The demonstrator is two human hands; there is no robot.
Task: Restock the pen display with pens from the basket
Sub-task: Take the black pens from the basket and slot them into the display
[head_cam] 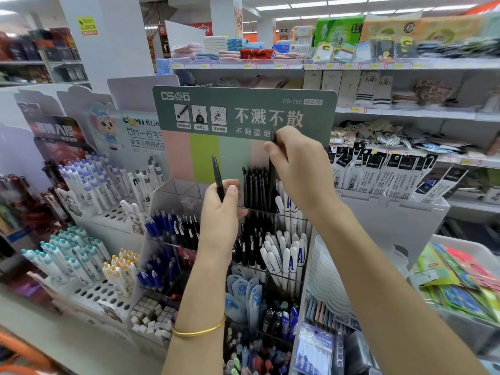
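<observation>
Head: left fingers [231,192], right fingers [273,151] pinch pens [216,169].

Folded towels [238,54] lie on the top shelf [238,66] at 12 o'clock. A green pack [338,29] stands at 1 o'clock. A yellow sign [87,25] sticks to a white pillar [113,50] at 11 o'clock. White bowls [324,272] are stacked at 4 o'clock, near bright packs [460,280] in a bin [465,247].

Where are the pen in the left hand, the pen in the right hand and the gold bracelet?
left-hand pen [217,174]: head view, middle of barrel.
right-hand pen [271,174]: head view, lower barrel.
gold bracelet [200,331]: head view, front of band.
</observation>
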